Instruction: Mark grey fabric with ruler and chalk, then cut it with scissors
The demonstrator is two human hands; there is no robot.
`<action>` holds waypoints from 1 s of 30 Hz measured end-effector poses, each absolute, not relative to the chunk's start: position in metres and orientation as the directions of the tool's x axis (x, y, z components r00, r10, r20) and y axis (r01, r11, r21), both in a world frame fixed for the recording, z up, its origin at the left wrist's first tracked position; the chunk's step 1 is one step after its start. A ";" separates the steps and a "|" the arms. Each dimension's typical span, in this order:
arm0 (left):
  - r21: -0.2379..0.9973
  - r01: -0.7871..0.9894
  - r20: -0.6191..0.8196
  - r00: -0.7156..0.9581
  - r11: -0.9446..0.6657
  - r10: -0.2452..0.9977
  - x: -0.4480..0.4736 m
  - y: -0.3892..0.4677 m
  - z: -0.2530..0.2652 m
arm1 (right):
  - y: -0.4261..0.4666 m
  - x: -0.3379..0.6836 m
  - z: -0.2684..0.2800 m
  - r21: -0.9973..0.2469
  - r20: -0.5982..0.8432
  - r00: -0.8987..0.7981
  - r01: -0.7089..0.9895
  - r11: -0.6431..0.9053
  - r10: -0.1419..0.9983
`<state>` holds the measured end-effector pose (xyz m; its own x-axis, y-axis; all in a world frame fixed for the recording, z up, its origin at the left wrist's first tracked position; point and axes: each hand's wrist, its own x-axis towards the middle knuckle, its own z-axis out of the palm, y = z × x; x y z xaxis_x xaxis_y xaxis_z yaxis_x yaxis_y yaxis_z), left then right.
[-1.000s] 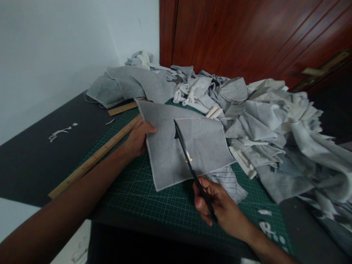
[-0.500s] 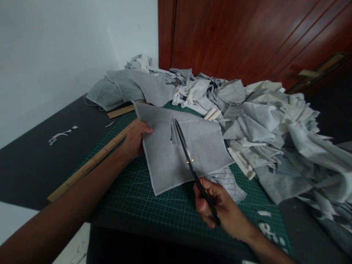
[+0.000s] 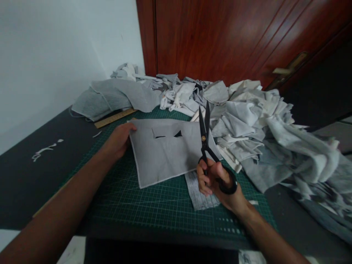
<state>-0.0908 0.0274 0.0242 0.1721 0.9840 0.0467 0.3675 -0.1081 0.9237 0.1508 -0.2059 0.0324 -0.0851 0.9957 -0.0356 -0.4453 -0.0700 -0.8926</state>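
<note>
My left hand pinches the upper left corner of a grey fabric piece with stitched edges. Two slits with dark gaps show in the upper part of the fabric. My right hand grips black scissors, fingers through the handle loops. Their blades stand slightly apart and point up and away, in front of the fabric's right side. Below the right hand, a striped grey cloth scrap lies partly under the fabric. A green cutting mat is beneath everything.
A large heap of grey and white cloth fills the back and right. Folded grey fabric lies at the back left, by a wooden ruler. Small offcuts are on the dark table at left. A wooden door stands behind.
The scissors have swung upright and rightward off the fabric's middle, and their blades have parted. The fabric now lies flatter, its two slits showing. The view has shifted right.
</note>
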 end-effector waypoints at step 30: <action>0.136 0.775 0.324 0.554 -0.617 0.767 -0.009 -0.036 0.052 | -0.201 0.188 0.051 -0.934 0.002 -0.110 -0.355 -0.037 0.994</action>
<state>-0.0089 -0.0360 0.0517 0.5539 0.7671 0.3236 0.7751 -0.6171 0.1361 0.1883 -0.2007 0.0505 -0.1103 0.9939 0.0024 -0.3551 -0.0372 -0.9341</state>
